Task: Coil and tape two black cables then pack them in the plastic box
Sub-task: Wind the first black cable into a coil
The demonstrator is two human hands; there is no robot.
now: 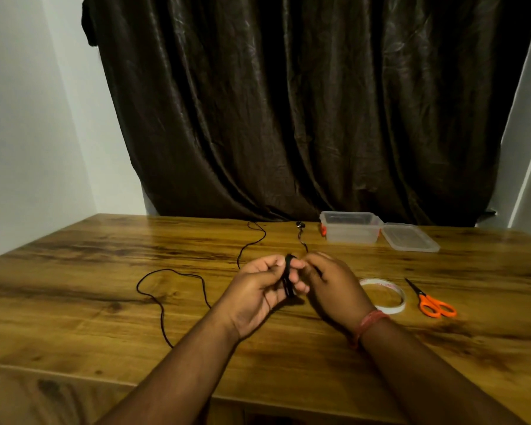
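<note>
Hands (292,283) coiling cable (178,289), plastic box (350,233) lidless

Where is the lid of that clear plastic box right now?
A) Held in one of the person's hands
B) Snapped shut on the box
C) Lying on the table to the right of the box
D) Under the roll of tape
C: the lid lies flat on the table just right of the open plastic box, while both hands are busy with the black cable.
</note>
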